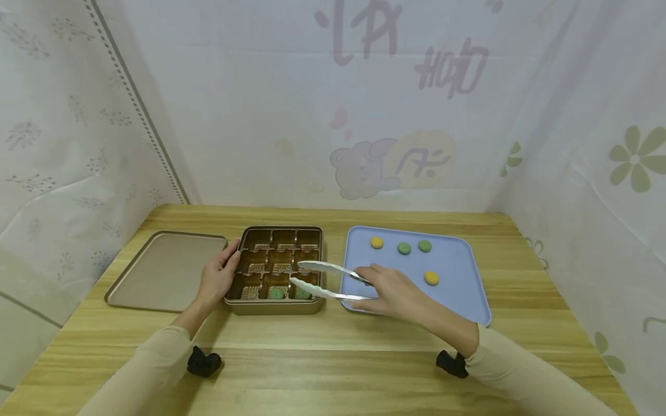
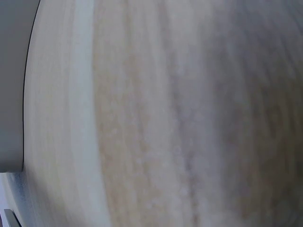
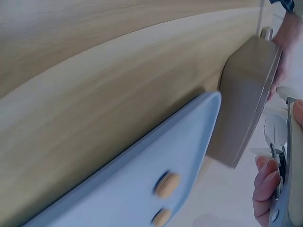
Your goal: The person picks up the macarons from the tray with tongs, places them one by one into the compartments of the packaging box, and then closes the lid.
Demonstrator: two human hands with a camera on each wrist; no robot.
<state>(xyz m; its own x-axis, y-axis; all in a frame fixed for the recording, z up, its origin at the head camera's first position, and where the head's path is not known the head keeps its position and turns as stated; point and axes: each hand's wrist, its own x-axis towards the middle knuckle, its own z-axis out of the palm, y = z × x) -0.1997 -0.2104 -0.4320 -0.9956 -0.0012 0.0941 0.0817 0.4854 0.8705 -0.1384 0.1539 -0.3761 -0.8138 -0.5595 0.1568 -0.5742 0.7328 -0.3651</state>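
My left hand (image 1: 217, 279) rests against the left wall of a gold tin box (image 1: 276, 308), fingers lying along its side. A brown insert divides the tin into several compartments. Two green macaron-like cakes sit in its front row: one green cake (image 1: 276, 293) in the middle, another green cake (image 1: 303, 293) at the right, partly behind the tongs. With my right hand (image 1: 392, 293) I hold metal tongs (image 1: 338, 270) with whitish tips. The tips are apart over the tin's right side, with nothing visible between them. The left wrist view shows mostly bare wood.
A blue tray (image 1: 458, 300) at the right bears two yellow cakes (image 1: 430, 278) and two green cakes (image 1: 404, 248). Left of the tin lies a gold lid (image 1: 166, 271). Black objects, one at left (image 1: 204, 362) and one at right (image 1: 452, 364), are near my wrists.
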